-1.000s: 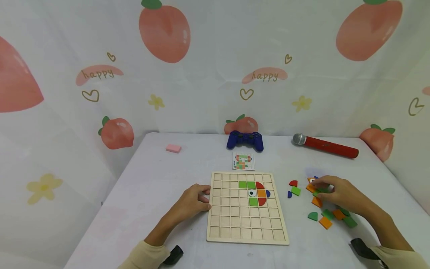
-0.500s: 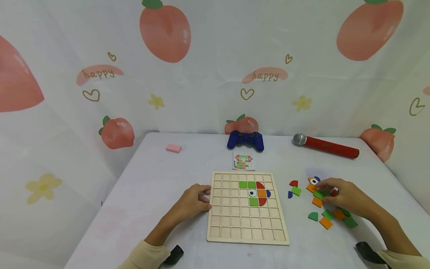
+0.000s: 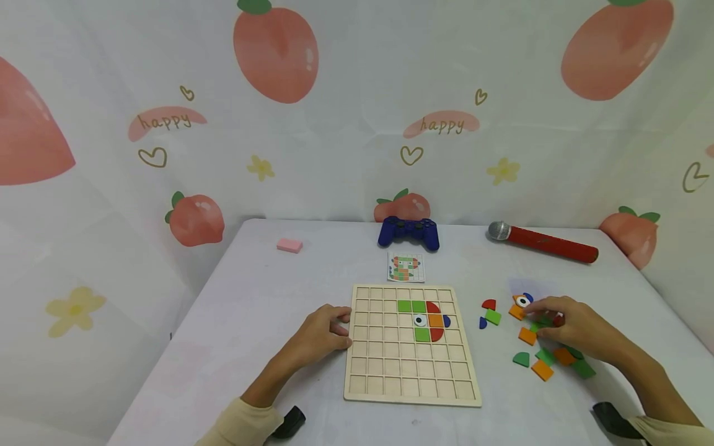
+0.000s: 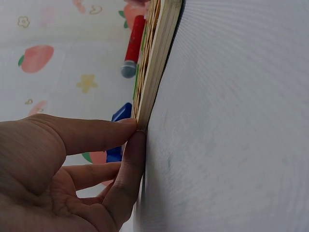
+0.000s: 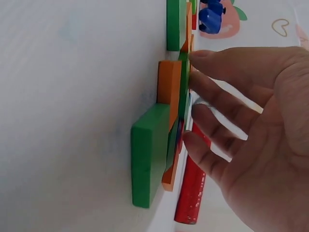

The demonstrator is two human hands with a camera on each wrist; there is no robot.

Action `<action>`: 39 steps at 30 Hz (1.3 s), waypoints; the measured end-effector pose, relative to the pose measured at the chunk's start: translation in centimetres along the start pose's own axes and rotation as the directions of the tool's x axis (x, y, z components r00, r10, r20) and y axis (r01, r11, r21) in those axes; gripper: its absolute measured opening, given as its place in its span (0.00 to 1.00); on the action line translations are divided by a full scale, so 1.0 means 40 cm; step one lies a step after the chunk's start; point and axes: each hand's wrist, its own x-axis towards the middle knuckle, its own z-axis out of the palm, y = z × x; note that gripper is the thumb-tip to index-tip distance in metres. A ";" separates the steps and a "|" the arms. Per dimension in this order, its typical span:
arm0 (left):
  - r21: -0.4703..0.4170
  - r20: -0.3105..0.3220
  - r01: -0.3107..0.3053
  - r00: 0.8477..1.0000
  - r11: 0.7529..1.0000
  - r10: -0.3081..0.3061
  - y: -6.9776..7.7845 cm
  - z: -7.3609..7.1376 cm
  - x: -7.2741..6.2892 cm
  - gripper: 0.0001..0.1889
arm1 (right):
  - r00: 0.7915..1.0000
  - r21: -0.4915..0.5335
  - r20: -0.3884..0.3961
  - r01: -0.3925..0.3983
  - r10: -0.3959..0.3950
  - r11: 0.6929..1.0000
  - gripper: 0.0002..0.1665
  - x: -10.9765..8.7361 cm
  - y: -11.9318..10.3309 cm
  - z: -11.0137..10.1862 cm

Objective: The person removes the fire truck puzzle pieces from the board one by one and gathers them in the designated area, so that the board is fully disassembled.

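Observation:
A square wooden grid board point(image 3: 385, 365) lies on the table with several tiles in its cells: green squares point(image 3: 422, 334), red quarter-round pieces, an orange square, a white eye tile point(image 3: 419, 320) and a blue half-round. My left hand point(image 3: 320, 334) holds the board's left edge; in the left wrist view thumb and index finger point(image 4: 133, 154) meet at its rim. Over the loose tiles on the right is my right hand point(image 3: 580, 325), fingers spread and touching a green tile point(image 5: 183, 92). An orange tile point(image 3: 527, 336) lies beside the thumb. Tiles beneath the palm are partly hidden.
A printed pattern card point(image 3: 406, 267) lies behind the board, with a blue game controller point(image 3: 409, 231) further back. The red microphone point(image 3: 549, 243) is at the back right and a pink block point(image 3: 289, 245) at the back left. A red piece point(image 3: 489, 304) lies right of the board.
The right hand has shifted slightly right and down, uncovering the eye tile among the loose pieces. A green tile under its fingers has slid a little right. The left hand stays put.

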 end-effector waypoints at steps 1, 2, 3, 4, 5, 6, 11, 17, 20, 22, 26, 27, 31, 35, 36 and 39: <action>-0.001 0.001 -0.001 1.000 1.000 0.001 -0.001 0.000 0.000 0.33 | 1.000 0.001 0.002 0.003 -0.003 1.000 0.26 -0.001 0.001 -0.001; -0.002 0.001 -0.002 1.000 1.000 0.002 -0.001 0.000 0.001 0.33 | 1.000 0.004 0.007 0.008 -0.008 1.000 0.26 -0.003 0.003 -0.001; -0.003 0.002 -0.003 1.000 1.000 0.003 -0.001 -0.001 0.001 0.33 | 1.000 0.007 0.011 0.012 -0.012 1.000 0.26 -0.004 0.004 -0.001; -0.004 0.003 -0.004 1.000 1.000 0.004 -0.002 -0.001 0.001 0.33 | 1.000 0.009 0.016 0.015 -0.015 1.000 0.26 -0.005 0.006 -0.001; -0.004 0.004 -0.005 1.000 1.000 0.005 -0.002 -0.001 0.002 0.33 | 1.000 0.013 0.025 0.016 -0.016 1.000 0.26 -0.005 0.007 -0.002; -0.005 0.004 -0.006 1.000 1.000 0.006 -0.003 -0.001 0.002 0.33 | 0.999 0.014 0.032 0.017 -0.017 1.000 0.26 -0.005 0.008 -0.003; -0.006 0.004 -0.007 1.000 1.000 0.007 -0.003 -0.001 0.003 0.33 | 0.999 -0.001 0.035 0.014 -0.014 1.000 0.23 -0.006 0.014 -0.004; 0.002 0.004 0.002 1.000 1.000 -0.002 -0.004 0.002 0.001 0.33 | 0.999 -0.024 0.037 -0.010 0.011 1.000 0.21 -0.009 0.019 -0.005; 0.001 0.007 0.003 1.000 1.000 -0.003 -0.003 0.003 0.001 0.33 | 0.998 -0.036 0.049 -0.028 0.029 0.999 0.23 -0.008 0.021 -0.009; -0.001 0.007 0.002 1.000 1.000 -0.002 -0.003 0.003 0.001 0.33 | 0.998 -0.039 0.054 -0.038 0.040 0.999 0.24 -0.009 0.021 -0.010; 0.001 0.007 0.004 1.000 1.000 -0.004 -0.003 0.002 0.000 0.33 | 0.998 -0.045 0.047 -0.041 0.043 0.998 0.24 -0.009 0.011 -0.012; 0.002 0.006 0.006 1.000 1.000 -0.006 -0.003 0.002 0.000 0.33 | 0.998 -0.043 0.042 -0.036 0.038 0.998 0.24 -0.009 0.006 -0.011; 0.006 0.004 0.007 1.000 1.000 -0.007 -0.003 0.001 0.000 0.33 | 1.000 -0.022 0.018 -0.015 0.015 1.000 0.22 -0.005 -0.021 -0.006; 0.005 0.004 0.000 1.000 1.000 0.000 -0.002 0.000 0.000 0.33 | 1.000 0.004 -0.001 -0.001 0.001 1.000 0.20 0.005 -0.054 0.004; 0.005 0.004 -0.001 1.000 1.000 0.001 -0.002 -0.001 0.000 0.33 | 1.000 0.006 -0.009 0.012 -0.012 1.000 0.20 0.008 -0.063 0.006; 0.002 0.005 -0.005 1.000 1.000 0.005 -0.002 -0.002 0.000 0.33 | 0.998 0.018 -0.032 0.056 -0.055 0.998 0.20 0.022 -0.089 0.012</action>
